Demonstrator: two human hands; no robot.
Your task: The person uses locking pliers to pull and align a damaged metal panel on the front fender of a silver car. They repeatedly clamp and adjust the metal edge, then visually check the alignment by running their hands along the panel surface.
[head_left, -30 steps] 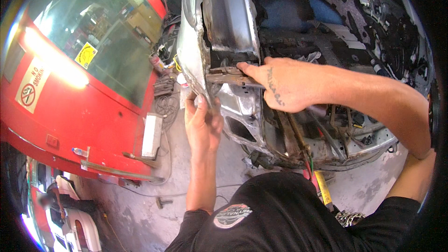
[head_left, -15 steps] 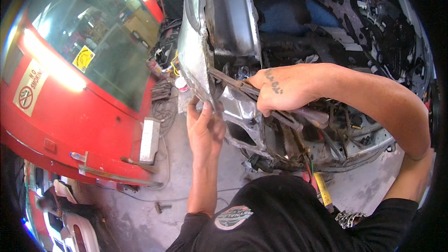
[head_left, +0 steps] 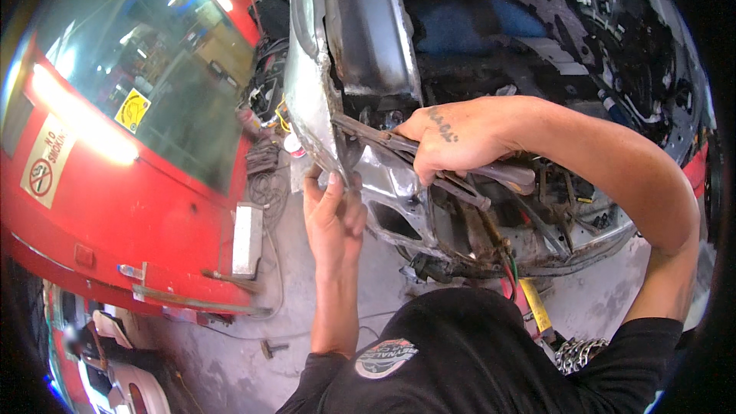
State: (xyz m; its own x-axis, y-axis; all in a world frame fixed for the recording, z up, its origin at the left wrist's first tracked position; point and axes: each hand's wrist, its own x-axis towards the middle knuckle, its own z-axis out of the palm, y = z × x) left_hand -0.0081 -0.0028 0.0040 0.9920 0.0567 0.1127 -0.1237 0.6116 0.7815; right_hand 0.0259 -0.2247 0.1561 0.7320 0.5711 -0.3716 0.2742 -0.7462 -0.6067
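A bare, rough-edged silver sheet-metal panel [head_left: 310, 84] stands at the left side of a stripped car body. My left hand [head_left: 334, 218] pinches its lower corner between thumb and fingers; the fingertips behind the metal are partly hidden. Reaching across from the right, my right hand [head_left: 456, 142] is closed around long, worn metal pliers [head_left: 366, 132]. Their jaw end meets the panel's inner edge, just above my left hand. Two handle ends stick out below my right palm. Whether the jaws are clamped on the metal, I cannot tell.
The dark, gutted car interior [head_left: 491, 23] lies beyond my hands. Left is a red wall [head_left: 153, 215] with a window. A hammer [head_left: 272, 349], cables and a silver block [head_left: 247, 239] are on the floor. A yellow bar [head_left: 535, 307] and a chain [head_left: 580, 354] lie near my right arm.
The view has shifted slightly, so the car and wall sit a little further left. Both hands keep their grip, and the pliers stay at the panel's edge.
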